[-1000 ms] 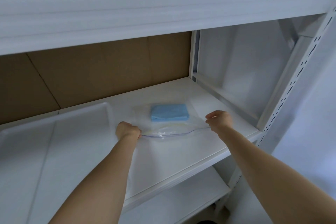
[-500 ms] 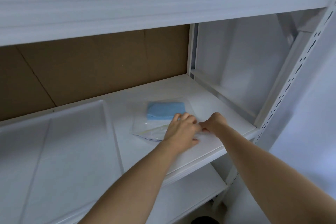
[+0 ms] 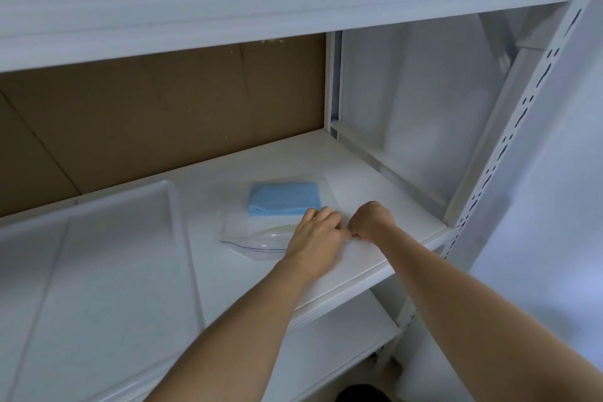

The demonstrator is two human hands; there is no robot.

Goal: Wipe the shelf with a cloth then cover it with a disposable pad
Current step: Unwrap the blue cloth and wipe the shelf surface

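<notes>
Both hands meet at the right end of a clear bag (image 3: 251, 235) on the shelf (image 3: 375, 173). Left hand (image 3: 318, 237) and right hand (image 3: 370, 220) each pinch its edge. A blue pad (image 3: 284, 201) lies inside.

We seem to be in a storeroom: a white metal rack (image 3: 509, 153) with slotted posts, cardboard (image 3: 163, 114) backing it, a white tray (image 3: 98, 215) on its shelf.
</notes>
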